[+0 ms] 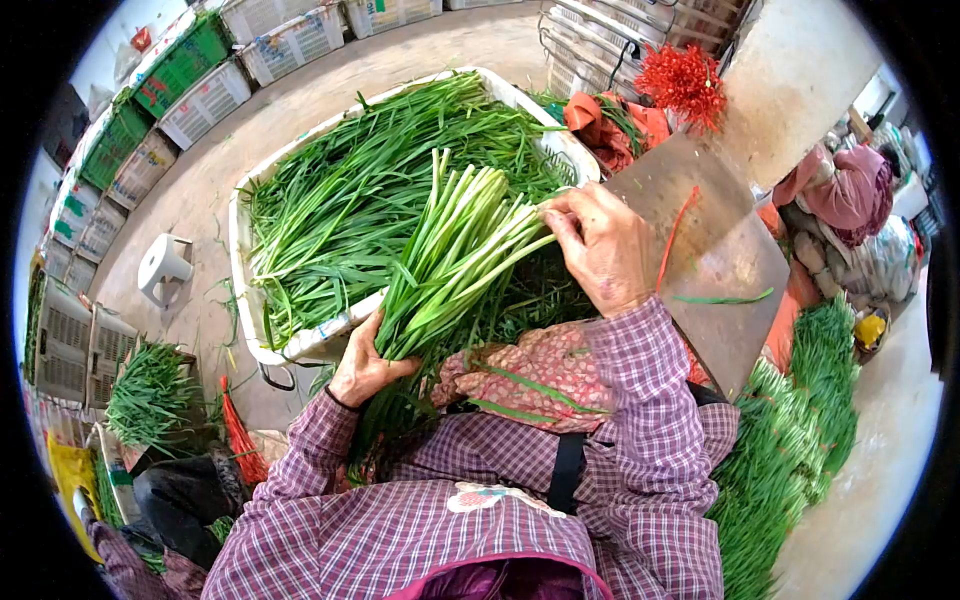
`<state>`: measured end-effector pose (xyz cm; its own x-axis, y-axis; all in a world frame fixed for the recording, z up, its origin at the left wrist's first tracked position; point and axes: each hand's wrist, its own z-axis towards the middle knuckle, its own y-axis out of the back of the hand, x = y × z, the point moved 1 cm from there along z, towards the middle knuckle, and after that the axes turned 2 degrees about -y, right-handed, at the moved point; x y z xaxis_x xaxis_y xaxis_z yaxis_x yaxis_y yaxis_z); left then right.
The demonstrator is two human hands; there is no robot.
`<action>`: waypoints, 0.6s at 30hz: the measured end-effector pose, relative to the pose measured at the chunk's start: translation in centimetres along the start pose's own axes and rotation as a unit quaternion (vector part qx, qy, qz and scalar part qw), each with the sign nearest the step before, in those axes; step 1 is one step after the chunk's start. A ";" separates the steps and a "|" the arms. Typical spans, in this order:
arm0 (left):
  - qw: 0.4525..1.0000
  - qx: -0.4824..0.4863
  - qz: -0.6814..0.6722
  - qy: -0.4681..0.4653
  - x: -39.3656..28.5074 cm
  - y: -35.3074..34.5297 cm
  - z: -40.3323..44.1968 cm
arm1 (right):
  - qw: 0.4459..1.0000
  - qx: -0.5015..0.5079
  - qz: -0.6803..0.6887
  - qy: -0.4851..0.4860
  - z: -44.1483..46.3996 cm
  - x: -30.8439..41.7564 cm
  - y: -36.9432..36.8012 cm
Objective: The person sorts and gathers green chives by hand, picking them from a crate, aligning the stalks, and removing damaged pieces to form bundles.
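My left hand (368, 362) is wrapped round the leafy part of a bunch of garlic chives (450, 255), which I hold tilted over my lap with the pale stem ends pointing up and right. At those ends, my right hand (600, 240) pinches a chive stalk (530, 243) between thumb and fingers, drawn a little out to the bunch's right side. Just beyond the bunch stands a white crate (240, 265) heaped with loose green chives (330, 190). A patterned red cloth (540, 365) lies across my lap below the hands.
At right is a brown board (715, 250) with a red tie (678, 235) and a loose leaf on it. Red ties (685, 85) hang in a bundle beyond. Chive bundles (780, 450) lie lower right. A white stool (165, 268) and stacked crates (205, 105) stand left. Other people sit nearby.
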<state>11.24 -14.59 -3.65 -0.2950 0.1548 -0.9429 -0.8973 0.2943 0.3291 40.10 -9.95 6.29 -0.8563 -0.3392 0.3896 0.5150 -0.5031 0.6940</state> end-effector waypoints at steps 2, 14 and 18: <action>1.000 0.013 -0.002 0.001 -0.8 0.0 0.3 | 1.000 -0.017 0.005 -0.005 -0.3 -0.8 -0.1; 0.997 0.039 -0.033 0.058 0.2 1.8 -0.4 | 0.995 -0.039 -0.077 -0.055 0.6 -8.8 3.1; 0.994 0.026 -0.046 0.091 -1.6 1.6 -0.1 | 0.982 0.124 0.101 -0.103 -1.9 -2.8 -1.1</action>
<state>10.22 -14.47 -1.60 -0.2711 -0.0477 -0.9614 -0.9065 0.3485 0.2383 41.97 -9.97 3.24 -0.7401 -0.2312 0.6316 0.6722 -0.2246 0.7055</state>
